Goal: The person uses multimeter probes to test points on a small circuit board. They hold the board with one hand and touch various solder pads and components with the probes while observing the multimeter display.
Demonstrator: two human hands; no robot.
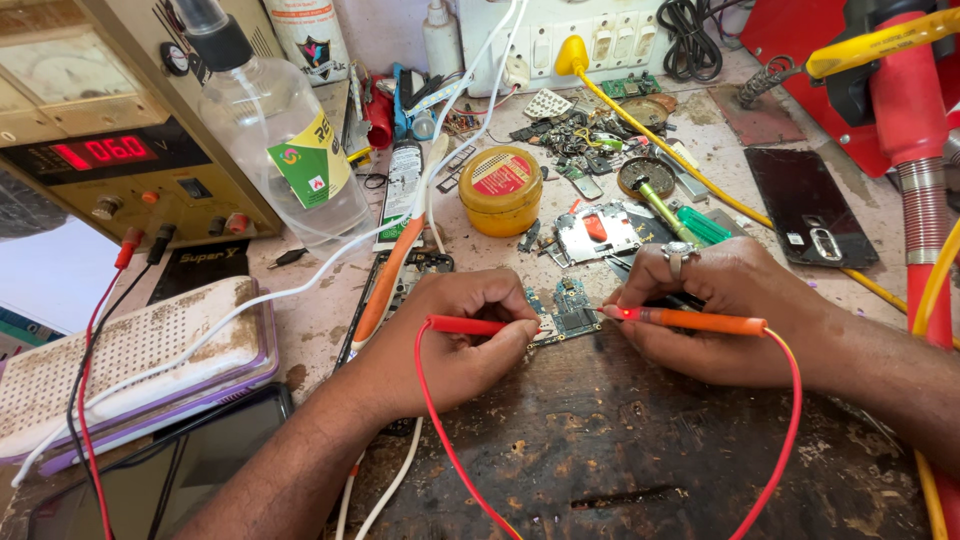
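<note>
A small phone circuit board point(568, 312) lies on a scorched dark work mat point(620, 450). My left hand point(455, 335) is closed around a red test probe point(465, 325) whose tip touches the board's left edge. My right hand point(725, 305), with a ring on one finger, holds an orange probe point(690, 321) with a glowing red tip at the board's right edge. Red leads point(440, 430) curve from both probes toward me.
A power supply with a red digit display point(110, 160) stands at back left, beside a clear plastic bottle point(275, 130). A yellow round tin point(500, 188), loose phone parts point(600, 140), a black phone back point(810, 205) and a white-and-purple pad point(130, 360) crowd the bench.
</note>
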